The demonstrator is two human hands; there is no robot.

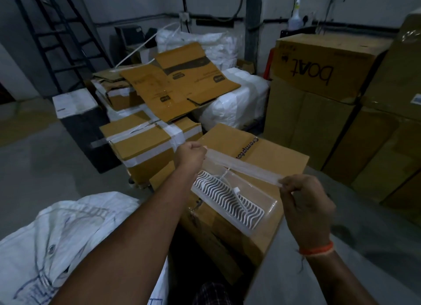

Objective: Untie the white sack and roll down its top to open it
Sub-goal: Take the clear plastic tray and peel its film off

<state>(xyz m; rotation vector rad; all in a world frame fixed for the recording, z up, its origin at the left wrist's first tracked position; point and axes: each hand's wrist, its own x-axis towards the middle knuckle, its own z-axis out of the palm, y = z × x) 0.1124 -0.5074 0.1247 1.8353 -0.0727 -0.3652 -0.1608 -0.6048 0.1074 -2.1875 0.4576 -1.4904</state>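
White woven sack (68,236) lies at your lower left on the floor, under your left forearm, and neither hand touches it. I cannot see its tied neck from here, so you will have to find the knot before anything gets rolled down.

Your left hand (189,155) is curled tight on one end of a clear strip (241,165); your right hand (305,197) pinches the other end between thumb and fingers. The strip runs taut between them above the box (273,158).

What could go wrong, as I judge it: both hands are busy with the strip, well apart from the sack, so the task stalls until you let go. If you drop the strip over the tray (230,197) lying on the box, it may snag the cable in there or nudge the tray off the edge. Reaching down left, your forearm may drag the loose sack cloth and bury the knot deeper.

Count: one sack beside you, two hands, one strip, one tray, one box under it. Further back stand more boxes and white bags; the light is too dim for a sure count.
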